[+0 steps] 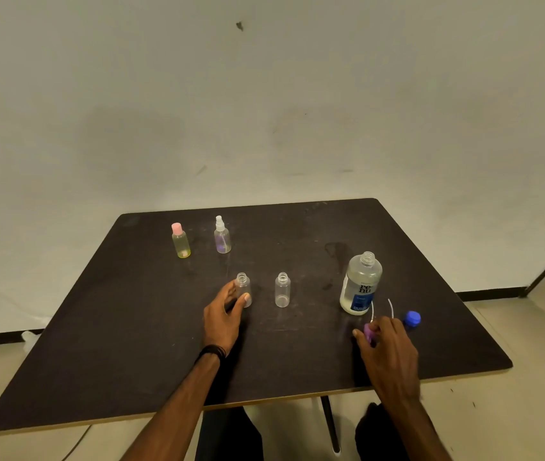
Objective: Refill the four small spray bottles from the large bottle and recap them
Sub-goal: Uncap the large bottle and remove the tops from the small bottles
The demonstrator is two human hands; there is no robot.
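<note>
The uncapped small bottle (243, 289) stands upright at center table, your left hand (223, 316) curled around it. Its open mouth points straight up; your right hand (387, 344) pinches the purple spray cap (368, 331), off right, near the large bottle (361, 283).

Small spray bottles: four on the tabletop (131, 327). Two uncapped and clear, near centre: one (243, 289) at 9 o'clock of the other (282, 290). Two capped at 11 o'clock: one pink-capped (180, 240), one with a white spray head (222, 235).
Large bottle (361, 283): one, uncapped, at 3 o'clock.
Loose caps: one blue cap (412, 318), one purple spray head (369, 331); two white dip tubes show beside it.
Hands: two.
</note>
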